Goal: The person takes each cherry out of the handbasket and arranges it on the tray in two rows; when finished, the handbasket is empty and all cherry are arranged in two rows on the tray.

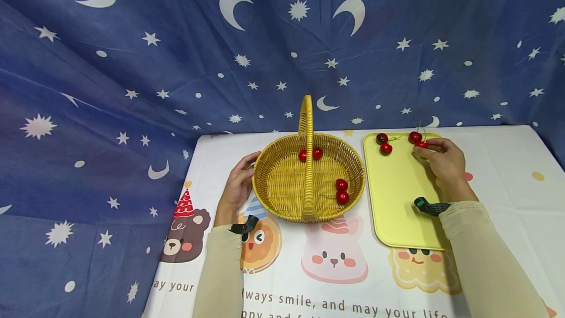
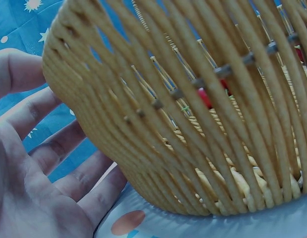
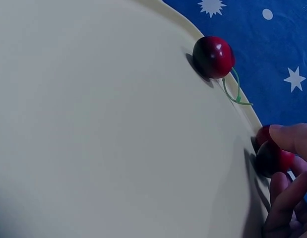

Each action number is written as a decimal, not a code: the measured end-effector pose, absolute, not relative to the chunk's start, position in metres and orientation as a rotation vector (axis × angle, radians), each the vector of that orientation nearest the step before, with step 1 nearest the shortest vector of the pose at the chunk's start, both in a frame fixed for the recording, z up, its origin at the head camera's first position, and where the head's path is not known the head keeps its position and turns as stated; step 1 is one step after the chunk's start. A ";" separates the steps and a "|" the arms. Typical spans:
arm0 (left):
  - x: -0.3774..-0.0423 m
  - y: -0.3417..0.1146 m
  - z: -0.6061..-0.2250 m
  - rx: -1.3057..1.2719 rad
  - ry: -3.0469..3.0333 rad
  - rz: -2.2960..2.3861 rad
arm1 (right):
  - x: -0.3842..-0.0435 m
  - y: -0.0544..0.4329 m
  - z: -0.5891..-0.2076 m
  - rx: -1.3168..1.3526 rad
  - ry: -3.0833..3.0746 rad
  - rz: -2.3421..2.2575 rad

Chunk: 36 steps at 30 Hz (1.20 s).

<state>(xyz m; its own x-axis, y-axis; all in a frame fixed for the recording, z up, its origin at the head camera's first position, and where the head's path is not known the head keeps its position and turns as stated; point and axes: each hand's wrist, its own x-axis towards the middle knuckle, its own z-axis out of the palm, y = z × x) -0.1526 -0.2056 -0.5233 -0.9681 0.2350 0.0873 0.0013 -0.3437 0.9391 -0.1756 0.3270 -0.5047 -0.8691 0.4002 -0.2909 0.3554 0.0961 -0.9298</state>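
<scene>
My left hand (image 1: pixel 237 185) rests against the left side of a yellow wicker basket (image 1: pixel 282 188); its fingers lie spread and nearly straight along the weave in the left wrist view. Two red cherries (image 1: pixel 317 154) lie at the basket's back and two more (image 1: pixel 342 197) at its front right. At the back right of the yellow tray (image 1: pixel 397 200), my right hand (image 1: pixel 449 163) pinches a red cherry (image 3: pixel 268 161) between thumb and fingers. Another cherry (image 1: pixel 415 137) is right beside it. A pair of cherries (image 1: pixel 386 148) with green stems lies at the tray's back left corner.
The basket's tall arched handle (image 1: pixel 308 161) rises across its middle. The tray stands just right of the basket on a white cartoon-print tablecloth (image 1: pixel 335 269). Behind the table hangs a blue cloth (image 1: pixel 265 28) with moons and stars.
</scene>
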 end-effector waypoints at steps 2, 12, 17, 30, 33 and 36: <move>-0.153 -0.206 -0.524 0.321 1.704 2.445 | -0.176 0.327 -0.504 -0.806 -2.286 1.944; -0.152 -0.206 -0.524 0.314 1.711 2.439 | -0.177 0.327 -0.506 -0.879 -2.389 1.804; -0.152 -0.206 -0.523 0.294 1.713 2.440 | -0.177 0.328 -0.508 -0.898 -2.412 1.761; -0.153 -0.206 -0.525 0.332 1.715 2.433 | -0.176 0.329 -0.507 -0.893 -2.406 1.776; -0.153 -0.207 -0.525 0.325 1.718 2.433 | -0.175 0.331 -0.505 -0.861 -2.281 1.912; -0.152 -0.206 -0.524 0.314 1.720 2.433 | -0.173 0.332 -0.502 -0.826 -2.142 2.043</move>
